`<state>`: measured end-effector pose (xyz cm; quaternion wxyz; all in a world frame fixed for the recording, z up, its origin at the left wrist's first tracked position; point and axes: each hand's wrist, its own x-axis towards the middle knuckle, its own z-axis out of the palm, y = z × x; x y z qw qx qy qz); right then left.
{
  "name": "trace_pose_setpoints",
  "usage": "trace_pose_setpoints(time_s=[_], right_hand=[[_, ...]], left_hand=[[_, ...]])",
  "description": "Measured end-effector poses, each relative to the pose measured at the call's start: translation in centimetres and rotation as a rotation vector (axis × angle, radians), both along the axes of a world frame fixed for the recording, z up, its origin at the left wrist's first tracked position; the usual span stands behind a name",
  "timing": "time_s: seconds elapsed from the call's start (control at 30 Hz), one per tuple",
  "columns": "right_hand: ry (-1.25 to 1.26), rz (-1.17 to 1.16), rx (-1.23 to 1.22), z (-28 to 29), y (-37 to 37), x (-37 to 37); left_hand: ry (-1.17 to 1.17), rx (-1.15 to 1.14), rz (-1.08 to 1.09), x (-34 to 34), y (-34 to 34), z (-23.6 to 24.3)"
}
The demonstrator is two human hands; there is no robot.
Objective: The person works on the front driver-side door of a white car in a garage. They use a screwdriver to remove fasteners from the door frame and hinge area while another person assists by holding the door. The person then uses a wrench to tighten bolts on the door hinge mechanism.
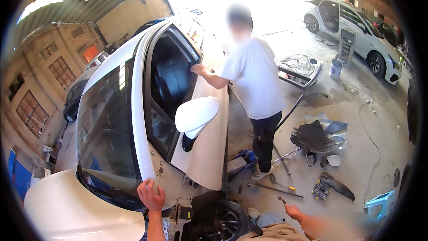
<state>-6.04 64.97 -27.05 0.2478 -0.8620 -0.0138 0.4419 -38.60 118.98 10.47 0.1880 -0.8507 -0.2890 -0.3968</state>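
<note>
My left hand [150, 195] lies on the base of the white car's [143, 151] windshield pillar, fingers spread over the bare edge where the fender is off. Low on the right, my right hand [293, 213] is closed round a short metal wrench [281, 200], whose head sticks out past the fingers. The front door [203, 151] bears a white side mirror [196, 115] and has its window down. A co-worker [254, 76] in a white T-shirt stands beside the door, one hand on its window sill. Below my left hand, the front wheel [227, 223] sits in the exposed wheel well.
Across the floor lie a dark plastic liner [314, 136], metal bars [281, 190], a black and yellow part [327, 187] and a removed door panel [301, 69]. A blue stool [380, 205] stands at right. Farther back are a bucket [335, 69] and another white car [356, 31].
</note>
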Motion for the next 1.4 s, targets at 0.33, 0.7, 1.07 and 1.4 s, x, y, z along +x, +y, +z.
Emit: trace_pose_setpoints(time_s=[0.33,0.7,1.07,1.4], right_hand=[[0.041,-0.028,-0.108,-7.7,-27.3,-9.2],[0.12,-0.124,-0.086,-4.5,-23.3,-3.3],[0.219,0.045,-0.085,-5.2,-21.8,12.0],[0.353,0.121,-0.279,-7.0,-26.7,23.8]], left_hand=[[-0.011,-0.023,-0.026,0.5,-0.2,0.2],[-0.027,-0.185,0.163,0.8,-12.5,-4.6],[0.557,-1.819,0.451,-2.5,-43.6,-31.9],[0.262,-1.836,0.482,2.7,-49.8,-32.9]])
